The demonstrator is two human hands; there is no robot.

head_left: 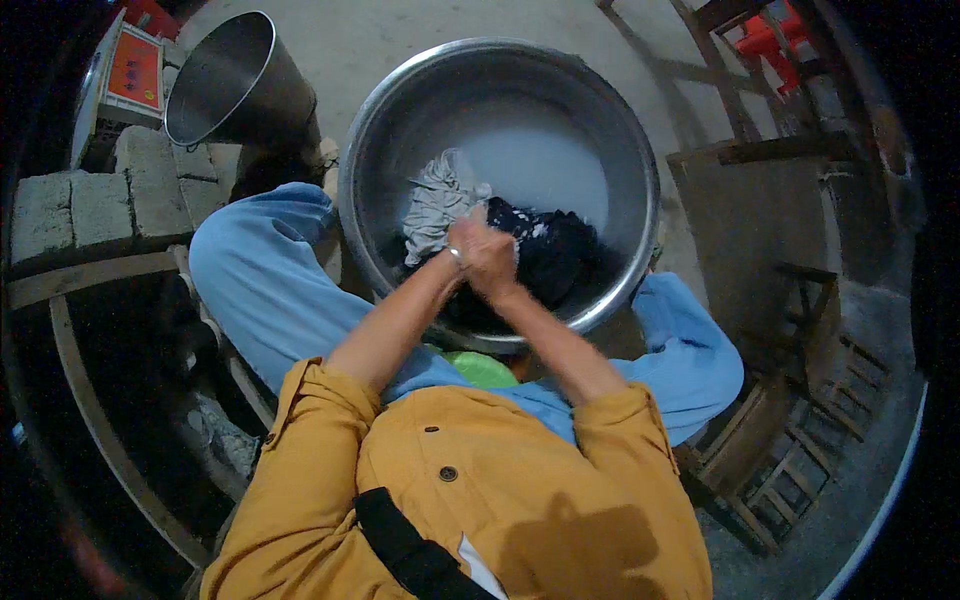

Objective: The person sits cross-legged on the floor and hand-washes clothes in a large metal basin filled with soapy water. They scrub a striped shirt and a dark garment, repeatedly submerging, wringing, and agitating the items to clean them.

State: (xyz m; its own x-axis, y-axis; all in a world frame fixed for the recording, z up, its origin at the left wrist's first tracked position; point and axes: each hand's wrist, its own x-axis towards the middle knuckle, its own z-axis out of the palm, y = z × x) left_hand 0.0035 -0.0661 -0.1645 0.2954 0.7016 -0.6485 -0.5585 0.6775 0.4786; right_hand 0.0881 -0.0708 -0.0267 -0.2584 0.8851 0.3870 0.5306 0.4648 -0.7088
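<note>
A large round metal basin (363, 165) stands between my knees, with cloudy greyish water (535, 150) in its far part. My left hand (464, 236), with a band on its wrist, is closed on a bunched light grey garment (440, 200). Pressed up against it, my right hand (492, 262) is curled into a fist, slightly blurred; what lies inside its fingers is hidden. Beside and below both hands is a heap of dark cloth (555, 250) with whitish suds on it, leaning toward the basin's right wall.
At the far left stands a tall metal bucket (290, 105), near grey blocks (100, 210) and a box with a red-orange panel (135, 68). Something green (480, 370) sits under the basin's near rim. Wooden furniture (770, 430) lines the right side, and a red stool (775, 45) stands behind.
</note>
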